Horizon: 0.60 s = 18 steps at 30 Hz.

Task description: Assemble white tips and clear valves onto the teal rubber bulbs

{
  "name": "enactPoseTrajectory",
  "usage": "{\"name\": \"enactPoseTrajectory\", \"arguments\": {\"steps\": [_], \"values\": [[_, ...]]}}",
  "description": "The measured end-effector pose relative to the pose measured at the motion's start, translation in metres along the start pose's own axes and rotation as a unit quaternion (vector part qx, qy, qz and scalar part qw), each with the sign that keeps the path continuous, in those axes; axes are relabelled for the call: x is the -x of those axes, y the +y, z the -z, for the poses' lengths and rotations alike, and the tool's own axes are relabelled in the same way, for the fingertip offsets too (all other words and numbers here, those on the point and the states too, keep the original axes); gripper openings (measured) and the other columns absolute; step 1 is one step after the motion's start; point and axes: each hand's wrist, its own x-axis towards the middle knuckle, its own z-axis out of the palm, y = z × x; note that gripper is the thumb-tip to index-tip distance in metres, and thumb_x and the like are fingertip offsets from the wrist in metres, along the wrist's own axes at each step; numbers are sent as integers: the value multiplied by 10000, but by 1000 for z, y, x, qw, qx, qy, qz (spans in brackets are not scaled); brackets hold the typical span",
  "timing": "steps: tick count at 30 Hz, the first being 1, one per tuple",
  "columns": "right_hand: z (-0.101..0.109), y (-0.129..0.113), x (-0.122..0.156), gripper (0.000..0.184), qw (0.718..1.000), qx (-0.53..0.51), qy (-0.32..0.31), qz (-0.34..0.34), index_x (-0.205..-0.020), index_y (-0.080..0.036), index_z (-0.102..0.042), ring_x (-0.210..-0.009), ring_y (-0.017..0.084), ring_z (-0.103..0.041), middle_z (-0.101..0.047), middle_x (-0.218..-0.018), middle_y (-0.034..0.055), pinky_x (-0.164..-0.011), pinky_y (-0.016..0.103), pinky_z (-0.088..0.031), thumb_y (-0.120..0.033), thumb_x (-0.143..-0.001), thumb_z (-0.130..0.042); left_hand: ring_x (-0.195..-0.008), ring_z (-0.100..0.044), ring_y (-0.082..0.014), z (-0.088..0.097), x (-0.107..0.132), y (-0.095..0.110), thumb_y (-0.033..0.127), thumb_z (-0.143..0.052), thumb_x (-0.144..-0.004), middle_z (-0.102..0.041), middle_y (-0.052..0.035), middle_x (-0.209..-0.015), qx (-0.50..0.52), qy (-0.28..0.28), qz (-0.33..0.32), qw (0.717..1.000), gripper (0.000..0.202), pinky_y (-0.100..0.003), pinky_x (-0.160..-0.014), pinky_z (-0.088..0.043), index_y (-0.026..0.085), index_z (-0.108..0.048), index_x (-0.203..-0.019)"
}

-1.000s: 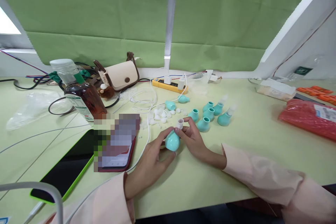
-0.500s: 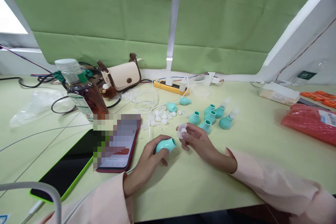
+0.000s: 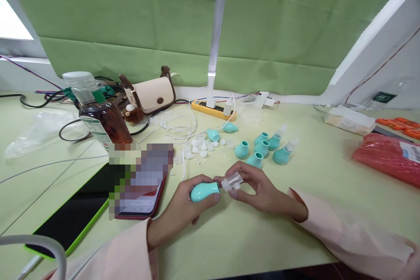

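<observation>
My left hand (image 3: 182, 210) grips a teal rubber bulb (image 3: 204, 191), held on its side just above the table. My right hand (image 3: 257, 188) pinches a small clear plastic tip (image 3: 232, 181) at the bulb's open end. Beyond my hands stand several more teal bulbs (image 3: 261, 148), two of them with clear tips fitted. A loose heap of small white plastic pieces (image 3: 203, 145) lies to their left, with two teal bulbs lying beside it.
A phone (image 3: 144, 183) and a green-edged tablet (image 3: 70, 218) lie at the left. Behind them stand a brown bottle (image 3: 98, 118), a cream handbag (image 3: 152, 94), cables and a yellow power strip (image 3: 213, 109). A red packet (image 3: 387, 157) lies at the right.
The bulb went from upright to lying sideways in my left hand. My right hand lifted the clear tip off, turned it, and brought it back to the bulb's opening. Both hands moved nearer me.
</observation>
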Motion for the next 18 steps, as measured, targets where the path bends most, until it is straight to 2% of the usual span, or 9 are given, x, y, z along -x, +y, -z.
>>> {"name": "enactPoseTrajectory", "arguments": {"steps": [4, 7, 9, 12, 15, 18], "values": [[-4, 3, -1, 239, 997, 59, 12, 47, -942, -205, -546, -767, 158, -582, -624, -877, 48, -662, 295, -485, -256, -714, -596, -350, -336, -29, -1, 1, 0, 379, -588, -693, -417, 68, -519, 7, -5, 0, 1000, 290, -136, -306, -282, 165, -554, -886], [-1, 9, -3, 213, 977, 173, 28, 120, -888, -197, -590, -604, 135, -558, -625, -694, 26, -539, 265, -453, -296, -700, -609, -367, -357, -33, -1, 0, 0, 375, -605, -675, -421, 67, -538, 15, -11, 3, 1000, 273, -131, -307, -300, 164, -547, -838], [3, 12, -4, 199, 947, 261, 10, 187, -885, -176, -591, -517, 115, -509, -587, -598, 14, -471, 245, -396, -301, -730, -580, -355, -337, -29, 0, 0, 0, 371, -604, -677, -408, 77, -510, 8, -19, 9, 1000, 260, -126, -302, -288, 167, -544, -825], [10, 13, -3, 217, 873, 408, -37, 264, -965, -137, -554, -523, 121, -486, -566, -614, 37, -447, 247, -332, -267, -803, -491, -320, -299, -25, 1, -1, -1, 378, -593, -684, -368, 96, -448, -12, -21, 20, 1000, 255, -122, -285, -234, 174, -549, -830], [12, 6, -1, 214, 802, 518, -67, 290, -966, -103, -541, -538, 137, -469, -555, -628, 57, -448, 261, -310, -212, -850, -397, -315, -299, -32, 1, -1, -1, 394, -597, -675, -342, 102, -422, -29, -15, 27, 999, 283, -127, -284, -225, 178, -555, -853], [10, -4, 2, 248, 772, 556, -92, 294, -927, -70, -552, -539, 146, -450, -554, -626, 70, -447, 272, -313, -108, -853, -318, -332, -301, -30, 0, 0, -1, 402, -598, -671, -367, 95, -451, -43, -18, 33, 998, 308, -126, -297, -230, 182, -554, -882]]}}
